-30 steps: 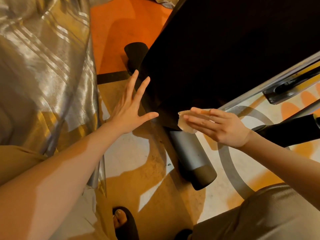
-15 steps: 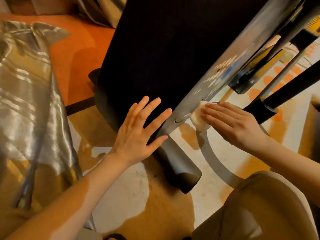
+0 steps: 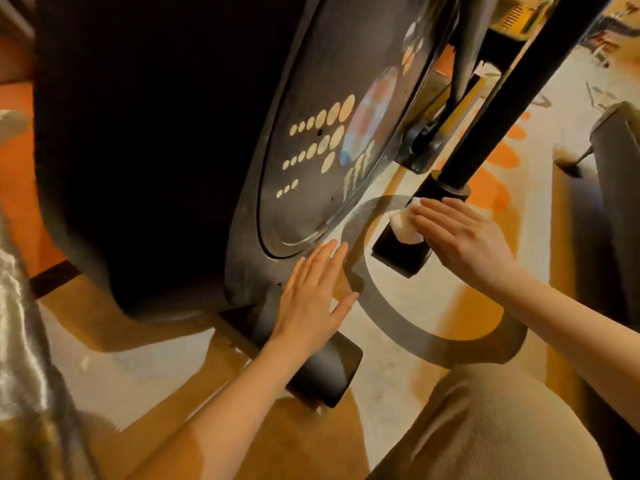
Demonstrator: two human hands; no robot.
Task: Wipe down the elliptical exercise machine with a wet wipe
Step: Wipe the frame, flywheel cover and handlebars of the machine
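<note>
Both hands on the lower elliptical [image 3: 145, 161].
Right hand [image 3: 464, 237], fingers straight, presses a white wipe [image 3: 403, 225] against the black bar [image 3: 407, 244]; left hand [image 3: 311, 303], fingers straight, lies flat on the housing's lower edge, the grey disc [image 3: 311, 188] just above its fingertips, the foot tube [image 3: 329, 372] beneath its wrist.

Patterned floor [image 3: 398, 306] (orange and cream), silvery fabric [image 3: 24, 341] at left.
</note>
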